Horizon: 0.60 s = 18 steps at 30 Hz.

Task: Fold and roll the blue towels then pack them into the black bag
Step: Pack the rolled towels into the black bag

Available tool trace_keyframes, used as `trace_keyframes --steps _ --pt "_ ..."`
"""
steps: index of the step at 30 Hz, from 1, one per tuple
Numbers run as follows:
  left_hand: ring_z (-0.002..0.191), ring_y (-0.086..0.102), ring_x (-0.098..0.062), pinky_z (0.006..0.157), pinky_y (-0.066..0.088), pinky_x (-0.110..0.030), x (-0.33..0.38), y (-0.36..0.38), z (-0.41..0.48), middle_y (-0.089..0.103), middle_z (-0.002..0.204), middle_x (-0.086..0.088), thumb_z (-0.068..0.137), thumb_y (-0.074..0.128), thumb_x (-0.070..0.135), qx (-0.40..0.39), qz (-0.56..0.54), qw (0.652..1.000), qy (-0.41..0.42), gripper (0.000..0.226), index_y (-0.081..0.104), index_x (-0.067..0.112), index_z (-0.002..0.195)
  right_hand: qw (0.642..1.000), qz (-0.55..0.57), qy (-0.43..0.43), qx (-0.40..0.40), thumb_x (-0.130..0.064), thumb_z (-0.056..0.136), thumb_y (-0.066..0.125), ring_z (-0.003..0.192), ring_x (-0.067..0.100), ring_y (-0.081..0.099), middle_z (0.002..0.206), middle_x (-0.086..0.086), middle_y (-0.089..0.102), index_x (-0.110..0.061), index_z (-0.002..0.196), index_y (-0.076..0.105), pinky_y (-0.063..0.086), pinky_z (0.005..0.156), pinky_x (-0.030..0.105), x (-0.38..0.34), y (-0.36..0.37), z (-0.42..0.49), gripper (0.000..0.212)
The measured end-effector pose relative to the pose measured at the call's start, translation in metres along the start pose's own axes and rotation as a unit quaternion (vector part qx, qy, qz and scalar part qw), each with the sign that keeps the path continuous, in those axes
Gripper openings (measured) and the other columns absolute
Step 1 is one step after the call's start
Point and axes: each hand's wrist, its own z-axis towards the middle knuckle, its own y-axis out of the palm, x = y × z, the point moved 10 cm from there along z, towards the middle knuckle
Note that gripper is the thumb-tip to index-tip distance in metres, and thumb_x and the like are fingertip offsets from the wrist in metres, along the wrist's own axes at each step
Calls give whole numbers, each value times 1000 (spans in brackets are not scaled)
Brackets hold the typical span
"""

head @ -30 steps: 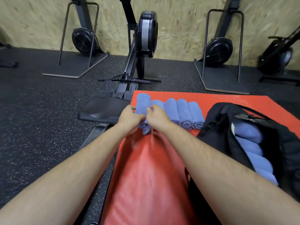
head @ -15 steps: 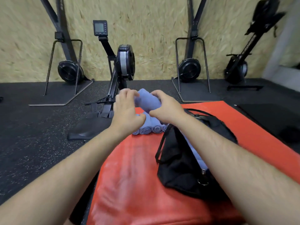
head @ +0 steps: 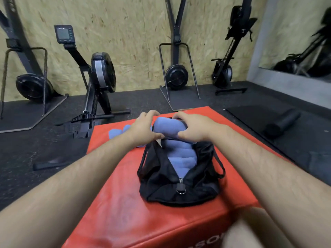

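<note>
Head view: this is the packing step. The left hand [head: 143, 129] and right hand [head: 193, 130] each curl their fingers [head: 149, 114] round one end of a rolled towel [head: 168, 127], held level over the open bag [head: 179, 178]. Packed rolls [head: 180, 154] lie just below the fingers. The next move, I judge, is to lower the towel into the far gap. Loose rolls [head: 116, 134] wait left of the fingers on the bench [head: 116, 203].

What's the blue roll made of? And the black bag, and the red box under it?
The blue roll, gripped by the left hand and right hand, looks like soft terry or microfibre cloth: matte and fuzzy. The black bag seems thin nylon or polyester fabric: it sags and wrinkles. The red box looks like vinyl-covered padding: smooth, faintly glossy, rounded edges; its inside is hidden.
</note>
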Motion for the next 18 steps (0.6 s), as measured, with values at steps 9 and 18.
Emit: trace_keyframes --steps 9,18 --pt "76 56 -26 52 32 -25 -27 22 16 61 75 0 83 50 11 25 -11 996 -89 31 51 28 110 982 -148 75 -88 -33 85 54 107 31 60 123 8 58 -18 121 48 40 74 35 31 79 22 39" --pt "55 49 -16 57 48 -32 -19 12 20 61 68 -2 84 56 16 78 -115 989 -57 20 55 29 100 987 -130 88 -23 -17 82 62 122 34 44 132 13 45 -20 133 39 40 98 40 52 130 76 56"
